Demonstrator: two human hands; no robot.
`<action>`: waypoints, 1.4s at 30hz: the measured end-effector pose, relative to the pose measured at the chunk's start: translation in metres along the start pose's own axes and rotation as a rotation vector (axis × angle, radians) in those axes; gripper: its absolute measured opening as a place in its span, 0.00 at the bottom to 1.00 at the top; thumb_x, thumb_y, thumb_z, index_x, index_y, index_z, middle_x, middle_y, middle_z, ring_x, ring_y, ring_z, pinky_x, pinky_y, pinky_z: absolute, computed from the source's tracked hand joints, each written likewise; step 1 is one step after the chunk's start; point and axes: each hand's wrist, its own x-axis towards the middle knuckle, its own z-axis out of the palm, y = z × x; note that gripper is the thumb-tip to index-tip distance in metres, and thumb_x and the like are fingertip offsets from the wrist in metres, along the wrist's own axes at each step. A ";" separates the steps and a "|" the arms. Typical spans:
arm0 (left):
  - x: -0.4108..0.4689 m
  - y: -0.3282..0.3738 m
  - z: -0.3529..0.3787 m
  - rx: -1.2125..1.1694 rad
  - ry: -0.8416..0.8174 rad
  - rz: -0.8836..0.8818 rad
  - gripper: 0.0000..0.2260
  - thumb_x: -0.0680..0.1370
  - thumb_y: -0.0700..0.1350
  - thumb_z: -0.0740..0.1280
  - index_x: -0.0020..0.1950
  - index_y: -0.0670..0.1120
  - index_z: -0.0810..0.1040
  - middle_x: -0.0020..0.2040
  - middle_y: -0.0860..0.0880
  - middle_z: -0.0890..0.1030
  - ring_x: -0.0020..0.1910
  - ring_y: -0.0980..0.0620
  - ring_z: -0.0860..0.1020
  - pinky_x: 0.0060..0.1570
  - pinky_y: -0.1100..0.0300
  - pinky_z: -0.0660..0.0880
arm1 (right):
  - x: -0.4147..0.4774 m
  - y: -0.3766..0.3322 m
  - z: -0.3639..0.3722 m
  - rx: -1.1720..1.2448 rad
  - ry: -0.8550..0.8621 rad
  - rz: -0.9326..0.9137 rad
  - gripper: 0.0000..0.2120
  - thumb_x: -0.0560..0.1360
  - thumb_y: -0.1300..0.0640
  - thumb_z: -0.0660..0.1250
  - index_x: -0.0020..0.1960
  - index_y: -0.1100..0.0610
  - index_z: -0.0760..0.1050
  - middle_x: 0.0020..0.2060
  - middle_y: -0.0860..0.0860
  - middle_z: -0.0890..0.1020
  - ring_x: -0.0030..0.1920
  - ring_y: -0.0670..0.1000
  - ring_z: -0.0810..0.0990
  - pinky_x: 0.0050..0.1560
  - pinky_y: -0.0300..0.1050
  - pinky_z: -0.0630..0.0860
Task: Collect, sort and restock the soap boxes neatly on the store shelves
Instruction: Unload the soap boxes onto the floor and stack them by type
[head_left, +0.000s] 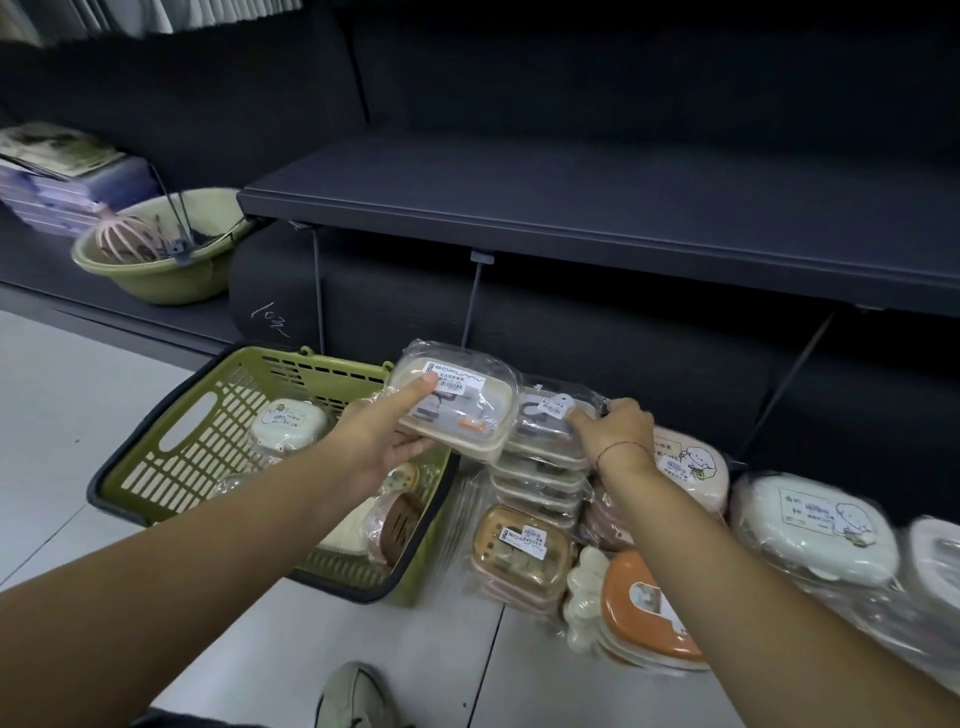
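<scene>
Dark shelving (597, 208) is standing bare above the floor, where a green basket (156, 462) is sitting beside a stack (540, 467) of boxes. Sorting is under way. The left hand (379, 436) is gripping a cream box (457, 400), thumb on top. The box is hanging just left of the stack, label up, long axis along the shelf front. The right hand (618, 431) is clasping the stack's top. Next, I'd judge, the box needs squaring onto the stack.
</scene>
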 end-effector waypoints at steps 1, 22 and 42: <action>0.001 -0.002 0.000 0.000 -0.011 0.000 0.33 0.66 0.51 0.77 0.64 0.37 0.71 0.52 0.38 0.84 0.49 0.45 0.85 0.44 0.57 0.82 | -0.005 0.000 -0.003 0.043 0.023 -0.034 0.22 0.76 0.50 0.68 0.63 0.62 0.70 0.63 0.57 0.69 0.50 0.55 0.74 0.45 0.42 0.68; 0.026 -0.082 -0.035 1.242 -0.442 -0.065 0.41 0.73 0.76 0.49 0.79 0.58 0.39 0.80 0.54 0.42 0.79 0.48 0.42 0.77 0.44 0.45 | 0.015 -0.016 -0.029 0.529 -0.234 0.054 0.32 0.57 0.38 0.81 0.52 0.56 0.77 0.51 0.54 0.84 0.49 0.55 0.84 0.55 0.53 0.80; 0.024 -0.081 -0.029 1.171 -0.423 -0.107 0.37 0.78 0.69 0.51 0.80 0.56 0.38 0.80 0.52 0.42 0.79 0.49 0.42 0.75 0.49 0.46 | 0.026 -0.007 -0.022 0.441 -0.062 0.026 0.50 0.60 0.35 0.74 0.75 0.52 0.59 0.68 0.51 0.72 0.65 0.56 0.73 0.68 0.57 0.69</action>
